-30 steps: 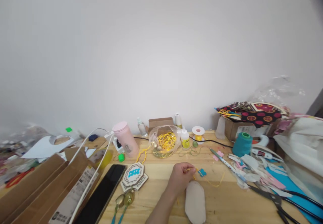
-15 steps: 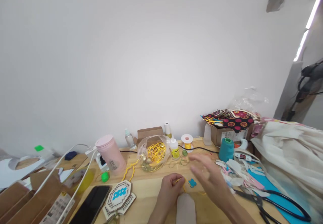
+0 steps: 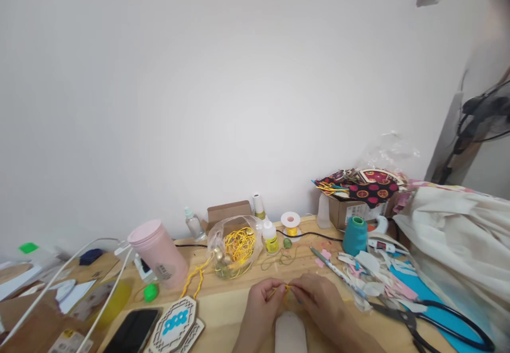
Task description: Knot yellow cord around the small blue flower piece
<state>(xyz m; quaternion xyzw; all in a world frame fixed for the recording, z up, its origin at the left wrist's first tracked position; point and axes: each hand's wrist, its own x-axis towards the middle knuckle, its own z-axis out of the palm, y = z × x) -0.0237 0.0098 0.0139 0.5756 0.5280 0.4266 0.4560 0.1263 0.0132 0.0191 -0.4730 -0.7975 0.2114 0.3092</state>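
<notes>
Low in the middle of the head view, my left hand (image 3: 265, 302) pinches a thin yellow cord (image 3: 287, 287). My right hand (image 3: 319, 297) has its fingers closed on the same cord, and the two sets of fingertips almost meet. A speck of blue shows by the right fingertips; most of that piece is hidden. Just below the hands lies a pale, round-topped strip (image 3: 290, 334). To the left rests an octagonal lattice ornament (image 3: 175, 324) with blue shapes and a twisted yellow cord.
Behind the hands stand a clear bag of yellow cord (image 3: 239, 244), a glue bottle (image 3: 270, 237) and a spool (image 3: 290, 220). Right are a teal thread cone (image 3: 355, 236), a pen (image 3: 338, 272), scraps and black-handled scissors (image 3: 410, 318). Left are a pink tumbler (image 3: 159, 255) and a phone (image 3: 133, 332).
My right hand has come in from the right to meet my left hand at the cord. The blue piece has left its spot on the table. The camera view has shifted slightly.
</notes>
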